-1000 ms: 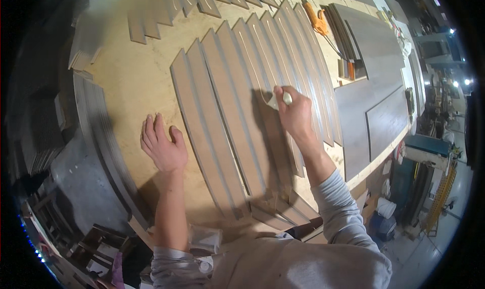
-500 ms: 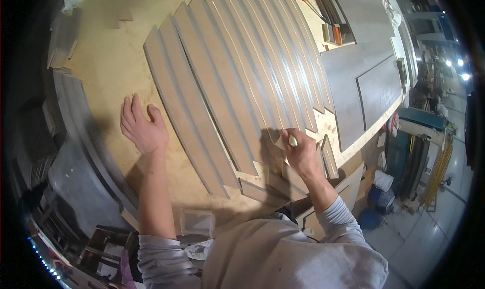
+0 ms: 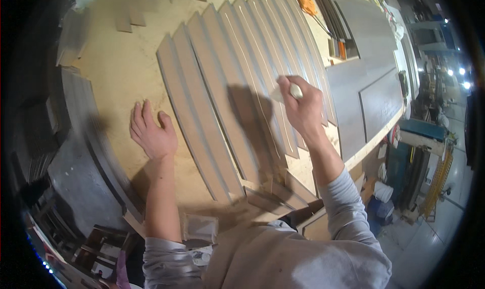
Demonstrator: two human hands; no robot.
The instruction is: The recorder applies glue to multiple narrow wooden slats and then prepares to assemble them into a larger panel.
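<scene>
My right hand (image 3: 303, 104) is closed around a whitish glue bottle (image 3: 296, 91), mostly hidden by the fingers, above a row of long strips. These brown board strips (image 3: 222, 81) with grey edges lie side by side, slanting across the table. Thin pale beads of glue run lengthwise along several strips on the right part of the row; the strips at its left show none. My left hand (image 3: 155, 132) lies on the bare yellowish tabletop (image 3: 129, 76), left of the row, with fingers spread and nothing in it.
Short strip offcuts (image 3: 268, 200) lie at the near edge. On the right are large grey panels (image 3: 379, 107), with an orange-handled tool (image 3: 305, 5) farther back. A stack of long grey boards (image 3: 83, 117) runs along the left. A white bucket (image 3: 382, 191) stands beyond the right edge.
My right hand has moved away from me with the bottle, from the strips' near ends toward their middle. My left hand stays on the tabletop. The whole view has shifted slightly.
</scene>
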